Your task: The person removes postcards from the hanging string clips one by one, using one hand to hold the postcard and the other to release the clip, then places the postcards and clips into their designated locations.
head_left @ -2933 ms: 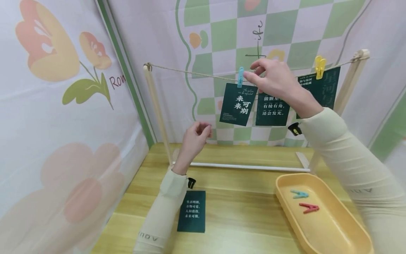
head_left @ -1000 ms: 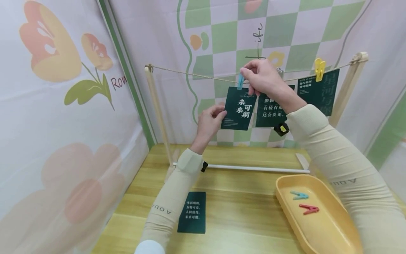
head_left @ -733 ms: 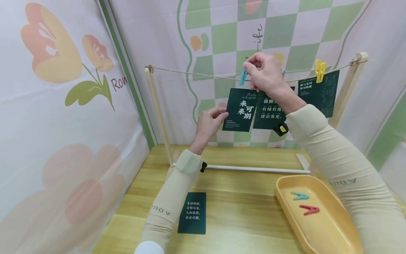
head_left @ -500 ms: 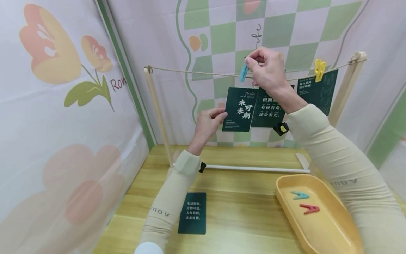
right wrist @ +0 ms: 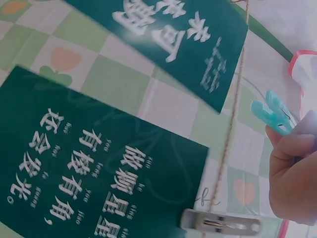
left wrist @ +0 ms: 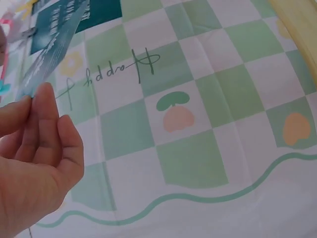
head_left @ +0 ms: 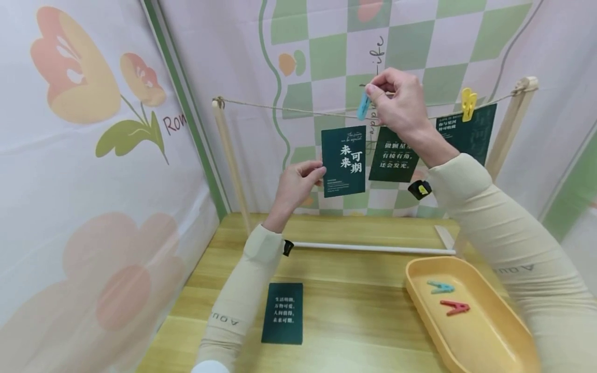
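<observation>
Head view: left grip point(head_left: 295, 187) pinches card point(head_left: 342, 173) (long axis near-vertical), right grip point(head_left: 403, 103) a downward-pointing clothespin point(head_left: 363, 106).

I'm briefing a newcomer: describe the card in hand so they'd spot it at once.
Above the table runs a rope. Just below it, the left hand pinches a dark green card by its left edge. Unlike the hanging cards, it is unclipped.

Wood-grain tbl point(head_left: 354, 311), dk grn card point(head_left: 283, 313) w/ wht txt, yellow tray point(head_left: 480, 342) to rt, wooden rack point(head_left: 510, 124) behind
</observation>
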{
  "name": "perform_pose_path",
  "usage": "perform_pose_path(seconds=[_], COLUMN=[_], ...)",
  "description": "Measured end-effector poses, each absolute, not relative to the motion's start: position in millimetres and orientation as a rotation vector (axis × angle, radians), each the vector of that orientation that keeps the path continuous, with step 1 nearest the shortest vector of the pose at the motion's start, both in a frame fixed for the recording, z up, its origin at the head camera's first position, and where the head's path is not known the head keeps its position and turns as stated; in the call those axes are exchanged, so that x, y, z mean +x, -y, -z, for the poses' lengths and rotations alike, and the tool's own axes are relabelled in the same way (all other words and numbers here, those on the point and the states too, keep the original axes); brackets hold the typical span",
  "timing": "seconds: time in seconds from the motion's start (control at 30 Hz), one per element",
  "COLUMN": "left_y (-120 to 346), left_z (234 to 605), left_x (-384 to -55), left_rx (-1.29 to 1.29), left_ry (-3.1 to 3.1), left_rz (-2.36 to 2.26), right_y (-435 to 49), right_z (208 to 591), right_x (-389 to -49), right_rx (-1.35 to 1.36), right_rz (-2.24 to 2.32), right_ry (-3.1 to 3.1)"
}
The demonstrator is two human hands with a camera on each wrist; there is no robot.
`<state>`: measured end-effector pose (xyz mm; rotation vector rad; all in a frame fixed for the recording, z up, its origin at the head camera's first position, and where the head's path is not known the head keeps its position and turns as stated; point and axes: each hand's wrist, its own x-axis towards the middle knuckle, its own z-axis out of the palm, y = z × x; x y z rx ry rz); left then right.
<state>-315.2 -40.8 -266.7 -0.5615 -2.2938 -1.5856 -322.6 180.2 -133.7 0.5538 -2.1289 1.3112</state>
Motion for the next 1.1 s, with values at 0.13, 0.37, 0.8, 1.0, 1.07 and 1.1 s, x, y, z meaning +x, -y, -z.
perform_pose_path(seconds=[0.13, 0.37, 0.8, 1.0, 1.07, 1.1], left_y=[49.0, 61.1, 84.2, 92.1, 94.6, 96.0], left_z=[266.2, 266.6, 269.5, 275.6, 278.2, 279.5], left_x=[-310.7, -298.8, -274.7, -268.6, -267.1, -266.2], left_rx=[-0.604, -0.628, -0.704, -0.729, -0.729, -0.728], left_ry=[2.300, 2.349, 2.424, 2.482, 2.503, 2.513], left_rz=[1.578, 1.601, 1.614, 1.557, 1.537, 1.532], right_y=[-183.7, -189.8, -201.7, -208.9, -210.2, -210.6], right_z=[135.5, 143.8, 164.2, 176.9, 180.8, 182.9], right_x=[-317.4, -304.0, -269.0, -254.6, -250.7, -248.9], right_rx=[0.563, 0.613, 0.633, 0.629, 0.642, 0.650], right_rz=[-1.294, -1.181, -1.158, -1.004, -0.955, -0.924], right_ry=[2.142, 2.164, 2.282, 2.384, 2.401, 2.403])
